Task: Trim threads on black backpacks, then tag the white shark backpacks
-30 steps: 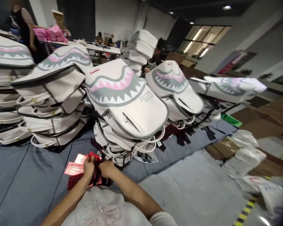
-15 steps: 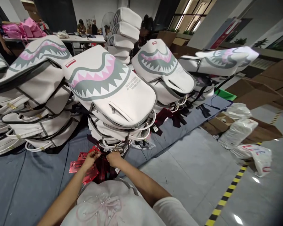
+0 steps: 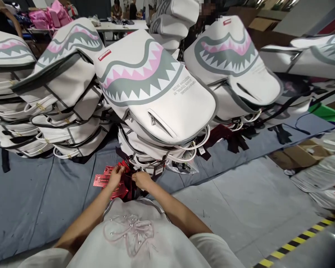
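Red hang tags [image 3: 111, 181] pinched by left hand [image 3: 115, 176], print unreadable; right hand [image 3: 142, 180] fingers closed on dark strap [image 3: 131, 186]; shark-mouth backpack [image 3: 156, 89] just beyond, small lettering illegible.

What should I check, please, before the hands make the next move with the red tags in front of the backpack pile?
1. Left hand holds the red tags: ok, fingers pinch them.
2. Right hand meets the left at the tags: ok; what it grips, cannot tell.
3. Tags stay together on the grey cloth: ok, fanned, none scattered.
4. Top backpack rests steady on its pile: cannot tell; it overhangs toward the hands.
5. White straps clear of the hands: ok, they hang above.
6. Tag string attached: cannot tell, too small.
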The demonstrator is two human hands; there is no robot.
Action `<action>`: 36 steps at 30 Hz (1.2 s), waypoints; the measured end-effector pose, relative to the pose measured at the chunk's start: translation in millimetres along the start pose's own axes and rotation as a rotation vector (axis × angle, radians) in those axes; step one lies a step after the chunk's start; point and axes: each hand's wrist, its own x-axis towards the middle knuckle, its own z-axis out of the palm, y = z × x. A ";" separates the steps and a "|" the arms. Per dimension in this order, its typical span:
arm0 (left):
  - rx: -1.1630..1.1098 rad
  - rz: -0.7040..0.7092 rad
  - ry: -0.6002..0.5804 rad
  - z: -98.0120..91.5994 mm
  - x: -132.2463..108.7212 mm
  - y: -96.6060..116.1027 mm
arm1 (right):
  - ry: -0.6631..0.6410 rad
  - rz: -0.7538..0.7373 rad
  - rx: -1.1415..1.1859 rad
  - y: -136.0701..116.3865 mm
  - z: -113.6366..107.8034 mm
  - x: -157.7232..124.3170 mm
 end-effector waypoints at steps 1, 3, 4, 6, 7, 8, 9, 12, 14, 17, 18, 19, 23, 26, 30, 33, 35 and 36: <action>0.012 0.004 -0.045 -5.1 -0.1 1.9 | 0.006 -0.005 0.003 0.8 -0.3 -0.1; 0.042 -0.007 -0.137 -13.2 -1.7 3.5 | 0.005 -0.009 0.014 4.5 -1.1 0.8; 0.057 -0.018 -0.169 -15.3 -3.3 2.9 | 0.000 -0.007 0.020 7.2 -1.6 1.6; 0.078 -0.029 -0.183 -14.9 -7.2 0.0 | -0.014 0.000 0.028 11.9 -2.8 2.6; 0.081 -0.023 -0.170 -13.0 -9.0 -0.9 | -0.014 0.005 0.028 12.9 -3.5 2.4; 0.077 -0.010 -0.151 -10.7 -10.3 -0.6 | -0.008 0.008 0.026 12.4 -4.4 1.6; 0.069 0.009 -0.135 -8.5 -10.9 1.3 | 0.007 0.007 0.022 10.2 -5.3 0.1; 0.032 0.078 -0.121 -6.0 -9.3 17.3 | 0.089 -0.030 0.026 -4.8 -8.8 -6.0; 0.008 0.123 -0.109 -7.5 -7.4 32.5 | 0.163 -0.064 0.043 -16.4 -11.4 -9.5; 0.003 0.169 -0.076 -8.2 -8.3 49.3 | 0.280 -0.054 0.043 -24.8 -15.0 -11.4; 0.013 0.175 -0.072 -7.3 -10.0 51.6 | 0.309 -0.036 0.033 -24.7 -16.0 -11.5; 0.027 0.177 -0.071 -5.9 -12.4 52.4 | 0.329 -0.016 0.022 -23.8 -17.0 -11.6; 0.098 0.181 -0.049 -2.5 -23.3 46.7 | 0.356 0.031 -0.014 -21.1 -22.1 -15.1; 0.163 0.200 -0.050 -5.2 -28.3 43.8 | 0.373 0.035 -0.018 -25.2 -29.3 -19.4; 0.200 0.219 -0.031 -4.4 -31.2 47.9 | 0.378 0.014 0.003 -32.2 -33.5 -23.1; 0.153 0.237 0.062 3.4 -34.9 52.3 | 0.352 -0.034 0.045 -37.9 -25.2 -24.7; 0.116 0.244 0.113 8.8 -38.6 53.7 | 0.317 -0.081 0.098 -40.5 -19.5 -24.9; 0.100 0.242 0.130 10.6 -40.5 53.9 | 0.290 -0.111 0.133 -40.7 -18.9 -24.7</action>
